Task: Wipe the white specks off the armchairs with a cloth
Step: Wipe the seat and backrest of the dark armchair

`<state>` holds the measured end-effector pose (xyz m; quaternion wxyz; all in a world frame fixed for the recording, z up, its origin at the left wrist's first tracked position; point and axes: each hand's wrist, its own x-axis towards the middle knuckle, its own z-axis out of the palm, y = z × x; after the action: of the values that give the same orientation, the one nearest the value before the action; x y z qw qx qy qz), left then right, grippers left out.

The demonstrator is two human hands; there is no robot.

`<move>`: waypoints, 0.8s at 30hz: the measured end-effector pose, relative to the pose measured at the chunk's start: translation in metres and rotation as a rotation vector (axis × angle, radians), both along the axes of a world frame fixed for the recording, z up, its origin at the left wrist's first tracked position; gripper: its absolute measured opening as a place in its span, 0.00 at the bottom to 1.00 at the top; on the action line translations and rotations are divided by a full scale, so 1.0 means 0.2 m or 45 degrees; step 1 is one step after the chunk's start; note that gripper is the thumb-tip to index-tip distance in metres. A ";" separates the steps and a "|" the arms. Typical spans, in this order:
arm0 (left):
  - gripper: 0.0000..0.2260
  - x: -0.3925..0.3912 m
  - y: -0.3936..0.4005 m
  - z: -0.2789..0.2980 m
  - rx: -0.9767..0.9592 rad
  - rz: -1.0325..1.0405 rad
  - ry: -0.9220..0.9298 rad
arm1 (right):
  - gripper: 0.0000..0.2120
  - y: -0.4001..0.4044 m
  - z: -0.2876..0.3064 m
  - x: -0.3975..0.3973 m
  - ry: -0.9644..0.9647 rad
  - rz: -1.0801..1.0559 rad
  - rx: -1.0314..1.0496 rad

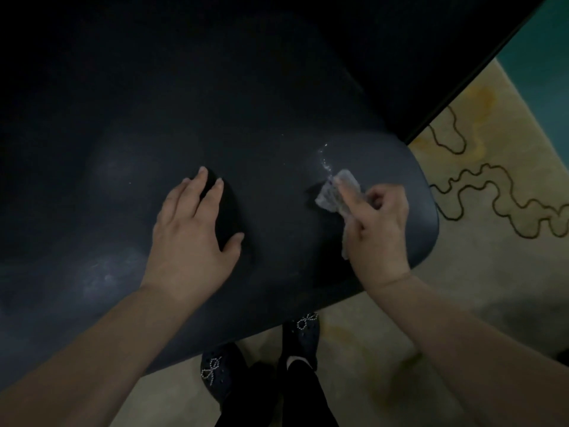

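The cloth (337,192) is pinched in the right hand (377,223), fingers curled round it, pressed on the dark armchair (261,103) seat just below a trail of white specks (323,158). That trail is still unwiped, so the work looks partly done. The left hand (192,232) rests flat, fingers spread. No writing is visible.

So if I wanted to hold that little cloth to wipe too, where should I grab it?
Probably by its rear part, the way the right hand grips the cloth now: coming from the seat's front edge, fingers curled round the bunched end. That leaves the flat front part free on the armchair, pointing toward the white specks just beyond it.
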<state>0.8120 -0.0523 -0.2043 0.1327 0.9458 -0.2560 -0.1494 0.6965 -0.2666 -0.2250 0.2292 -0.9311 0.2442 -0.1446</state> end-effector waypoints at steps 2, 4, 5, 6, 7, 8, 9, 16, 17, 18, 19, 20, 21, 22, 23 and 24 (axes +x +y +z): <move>0.35 0.00 -0.03 0.00 -0.015 0.015 -0.004 | 0.24 0.04 0.00 0.02 0.009 0.139 -0.067; 0.34 0.01 -0.05 -0.01 -0.024 0.022 -0.013 | 0.25 0.02 -0.01 -0.03 0.028 0.301 -0.104; 0.34 0.01 -0.06 -0.01 -0.026 0.022 -0.015 | 0.25 -0.02 -0.01 -0.04 0.040 0.306 -0.104; 0.34 0.02 -0.07 -0.01 -0.029 0.021 -0.017 | 0.25 -0.06 0.00 -0.03 0.046 0.253 -0.093; 0.34 0.03 -0.07 -0.01 -0.031 0.020 -0.019 | 0.24 -0.09 0.00 -0.01 0.053 0.153 -0.055; 0.34 0.04 -0.08 -0.01 -0.033 0.019 -0.018 | 0.24 -0.11 0.00 0.04 0.051 0.028 -0.009; 0.34 0.05 -0.10 -0.01 -0.035 0.016 -0.015 | 0.23 -0.10 0.00 0.10 0.039 -0.073 0.028; 0.34 0.11 -0.16 0.00 -0.046 0.012 0.011 | 0.25 -0.04 0.02 0.05 0.077 0.322 -0.059; 0.34 0.12 -0.16 -0.01 -0.038 0.001 0.014 | 0.25 -0.09 0.02 0.05 0.087 0.249 -0.051; 0.34 0.12 -0.16 -0.01 -0.031 -0.009 0.016 | 0.25 -0.14 0.01 0.07 0.093 0.128 -0.020; 0.34 0.13 -0.16 -0.01 -0.028 -0.013 0.015 | 0.24 -0.17 0.01 0.12 0.084 -0.005 0.024; 0.34 0.13 -0.16 -0.01 -0.031 -0.011 0.012 | 0.24 -0.17 0.01 0.19 0.072 -0.104 0.057; 0.34 0.13 -0.16 -0.01 -0.035 -0.007 0.010 | 0.23 -0.14 0.01 0.25 0.055 -0.129 0.062; 0.35 0.13 -0.17 -0.01 -0.038 -0.003 0.010 | 0.23 -0.10 0.01 0.28 0.045 -0.076 0.033; 0.35 0.13 -0.17 -0.02 -0.042 -0.001 0.009 | 0.23 -0.05 0.00 0.28 0.048 0.040 -0.012; 0.35 0.13 -0.17 -0.02 -0.046 -0.002 0.007 | 0.23 -0.01 0.00 0.26 0.061 0.174 -0.044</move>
<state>0.8383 -0.0858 -0.2080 0.1505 0.9426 -0.2591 -0.1473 0.7479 -0.2695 -0.2254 0.2164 -0.9526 0.1830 -0.1106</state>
